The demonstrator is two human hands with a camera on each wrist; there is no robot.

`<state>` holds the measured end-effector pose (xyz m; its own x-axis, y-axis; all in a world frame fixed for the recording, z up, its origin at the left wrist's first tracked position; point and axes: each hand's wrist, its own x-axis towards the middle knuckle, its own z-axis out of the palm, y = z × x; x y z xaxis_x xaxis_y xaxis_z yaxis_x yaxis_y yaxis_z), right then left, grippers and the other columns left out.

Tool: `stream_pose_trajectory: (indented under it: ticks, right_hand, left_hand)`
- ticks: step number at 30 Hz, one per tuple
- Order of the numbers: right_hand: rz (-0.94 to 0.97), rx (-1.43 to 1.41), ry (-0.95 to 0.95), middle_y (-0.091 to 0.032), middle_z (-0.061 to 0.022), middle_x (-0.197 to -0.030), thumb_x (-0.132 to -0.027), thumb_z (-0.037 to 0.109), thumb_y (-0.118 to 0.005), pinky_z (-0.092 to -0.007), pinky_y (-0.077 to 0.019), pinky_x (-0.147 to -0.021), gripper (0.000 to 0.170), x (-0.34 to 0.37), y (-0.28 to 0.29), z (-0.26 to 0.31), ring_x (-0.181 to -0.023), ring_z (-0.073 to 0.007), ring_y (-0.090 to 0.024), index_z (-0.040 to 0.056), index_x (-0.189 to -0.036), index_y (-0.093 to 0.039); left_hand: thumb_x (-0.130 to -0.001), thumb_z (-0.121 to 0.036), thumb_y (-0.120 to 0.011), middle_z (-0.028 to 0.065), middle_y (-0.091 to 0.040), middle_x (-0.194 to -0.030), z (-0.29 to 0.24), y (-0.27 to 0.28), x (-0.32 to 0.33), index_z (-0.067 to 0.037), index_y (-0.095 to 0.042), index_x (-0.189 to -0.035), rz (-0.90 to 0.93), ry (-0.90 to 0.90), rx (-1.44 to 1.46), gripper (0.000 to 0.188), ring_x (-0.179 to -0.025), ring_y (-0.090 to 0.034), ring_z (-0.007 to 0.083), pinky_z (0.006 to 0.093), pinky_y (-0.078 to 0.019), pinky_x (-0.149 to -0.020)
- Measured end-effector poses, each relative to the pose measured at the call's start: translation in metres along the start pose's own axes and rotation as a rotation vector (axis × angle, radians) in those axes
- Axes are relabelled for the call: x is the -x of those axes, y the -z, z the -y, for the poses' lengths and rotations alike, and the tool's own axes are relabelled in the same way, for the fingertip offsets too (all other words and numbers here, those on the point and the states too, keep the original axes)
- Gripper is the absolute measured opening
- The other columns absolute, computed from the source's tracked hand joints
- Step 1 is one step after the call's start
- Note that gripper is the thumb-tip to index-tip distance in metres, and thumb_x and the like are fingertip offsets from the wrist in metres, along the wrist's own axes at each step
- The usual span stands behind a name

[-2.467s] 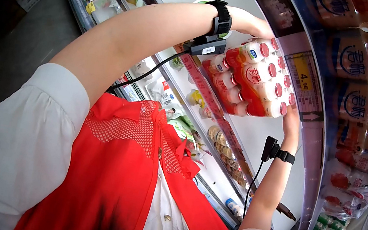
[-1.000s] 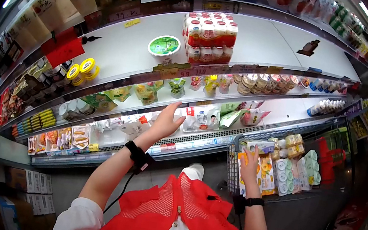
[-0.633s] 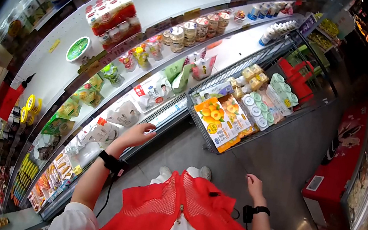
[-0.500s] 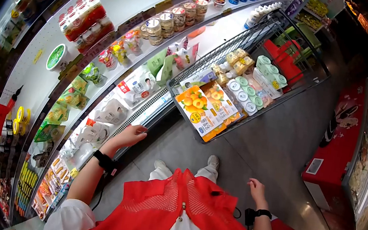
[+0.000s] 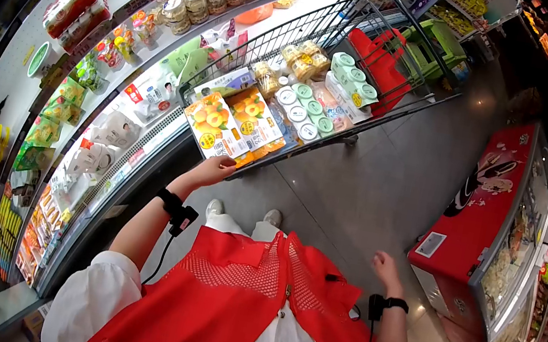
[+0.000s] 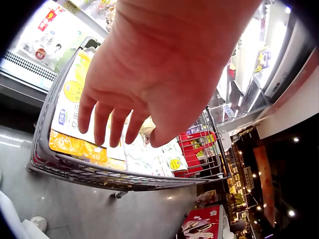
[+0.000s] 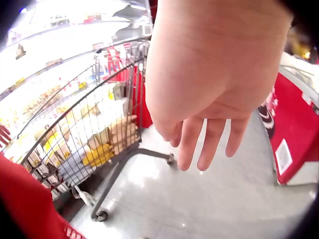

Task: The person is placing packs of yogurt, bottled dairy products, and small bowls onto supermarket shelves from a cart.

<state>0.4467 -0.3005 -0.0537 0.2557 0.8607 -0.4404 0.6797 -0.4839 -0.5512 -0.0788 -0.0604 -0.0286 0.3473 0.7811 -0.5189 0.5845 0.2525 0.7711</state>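
My left hand (image 5: 212,170) is held near the close corner of the shopping cart (image 5: 268,164), beside packs with orange fruit pictures (image 5: 211,123). In the left wrist view that hand (image 6: 134,79) hangs with relaxed, spread fingers in front of the loaded cart (image 6: 42,144), gripping nothing; whether it touches the cart cannot be told. Over the floor to the right, my right hand (image 5: 385,270) holds nothing. Its fingers hang loose in the right wrist view, where the hand (image 7: 212,94) is apart from the cart (image 7: 75,107).
Green-lidded cups (image 5: 297,111) and a red bag (image 5: 381,62) lie in the cart. Chilled shelves curve along the left, with red-and-white bottle packs (image 5: 76,12). At the right stands a red freezer (image 5: 478,200). Grey floor (image 5: 349,199) lies between.
Both hands have come away from the bottle pack, which stands on the shelf. The view has turned toward the aisle, and the cart now appears closer to my left hand.
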Motion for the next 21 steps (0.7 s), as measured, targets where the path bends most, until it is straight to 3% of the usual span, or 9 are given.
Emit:
stream_pose_trajectory:
  ticks: [4,7,8,10,12,17,19,21]
  right_hand:
    - [-0.195,0.111,0.308,-0.062,-0.0194,-0.094,-0.084,0.016,-0.054,-0.0369,-0.0478,-0.075,0.025,-0.098,0.055,0.101,-0.089,-0.0339,-0.060,0.0016,-0.104,-0.058]
    - [-0.172,0.052,0.508,-0.063,-0.0180,-0.093,-0.084,0.014,-0.053,-0.0363,-0.0479,-0.074,0.024,-0.136,0.080,0.209,-0.087,-0.0325,-0.060,0.0014,-0.104,-0.057]
    - [-0.129,0.056,0.535,-0.063,-0.0176,-0.093,-0.084,0.014,-0.053,-0.0358,-0.0479,-0.074,0.024,-0.146,0.084,0.241,-0.086,-0.0320,-0.060,0.0009,-0.103,-0.057]
    - [-0.074,0.056,0.677,-0.060,-0.0167,-0.099,-0.083,0.013,-0.052,-0.0355,-0.0470,-0.076,0.024,-0.170,0.088,0.284,-0.090,-0.0313,-0.058,0.0012,-0.104,-0.057]
    - [-0.050,0.084,0.722,-0.059,-0.0161,-0.102,-0.083,0.014,-0.052,-0.0357,-0.0462,-0.078,0.025,-0.198,0.088,0.316,-0.093,-0.0311,-0.057,0.0017,-0.104,-0.057]
    - [-0.010,0.259,0.822,-0.052,-0.0133,-0.110,-0.083,0.017,-0.053,-0.0375,-0.0438,-0.083,0.026,-0.273,0.065,0.340,-0.099,-0.0319,-0.053,0.0042,-0.105,-0.056]
    - [0.032,0.312,0.799,-0.049,-0.0138,-0.115,-0.081,0.018,-0.055,-0.0389,-0.0434,-0.085,0.028,-0.295,0.051,0.330,-0.101,-0.0326,-0.052,0.0050,-0.106,-0.055]
    - [0.053,0.318,0.759,-0.048,-0.0147,-0.117,-0.080,0.018,-0.056,-0.0393,-0.0431,-0.085,0.030,-0.315,0.047,0.317,-0.102,-0.0329,-0.051,0.0057,-0.108,-0.055]
  left_hand:
    - [-0.085,-0.026,-0.054,0.0150,-0.060,-0.107,-0.003,-0.008,-0.018,0.001,-0.054,-0.112,-0.126,-0.003,0.021,0.038,-0.099,-0.058,0.0233,0.0299,-0.0451,-0.083]
    - [-0.084,-0.027,-0.056,0.0169,-0.059,-0.107,-0.007,0.010,-0.032,-0.002,-0.053,-0.113,-0.335,0.085,0.085,0.039,-0.097,-0.058,0.0248,0.0315,-0.0450,-0.081]
    - [-0.082,-0.027,-0.058,0.0183,-0.058,-0.108,-0.017,0.028,-0.033,-0.004,-0.054,-0.114,-0.435,0.072,0.054,0.039,-0.098,-0.057,0.0274,0.0335,-0.0443,-0.081]
    - [-0.082,-0.023,-0.057,0.0184,-0.058,-0.108,0.016,0.059,-0.064,0.000,-0.054,-0.112,-0.672,-0.056,0.024,0.038,-0.100,-0.055,0.0284,0.0340,-0.0432,-0.084]
    - [-0.081,-0.020,-0.057,0.0176,-0.058,-0.109,0.000,0.092,-0.075,0.001,-0.052,-0.114,-0.728,-0.067,0.180,0.039,-0.102,-0.054,0.0257,0.0326,-0.0416,-0.086]
    - [-0.081,-0.019,-0.056,0.0174,-0.056,-0.112,-0.010,0.124,-0.136,0.002,-0.052,-0.113,-0.844,-0.055,0.056,0.039,-0.107,-0.052,0.0245,0.0323,-0.0372,-0.092]
    - [-0.082,-0.020,-0.056,0.0169,-0.055,-0.115,-0.029,0.116,-0.153,0.003,-0.050,-0.115,-0.809,-0.001,0.176,0.041,-0.109,-0.050,0.0247,0.0324,-0.0369,-0.093]
    - [-0.084,-0.024,-0.055,0.0118,-0.051,-0.120,-0.051,0.101,-0.178,-0.003,-0.045,-0.122,-0.648,0.026,0.377,0.044,-0.110,-0.047,0.0231,0.0332,-0.0374,-0.092]
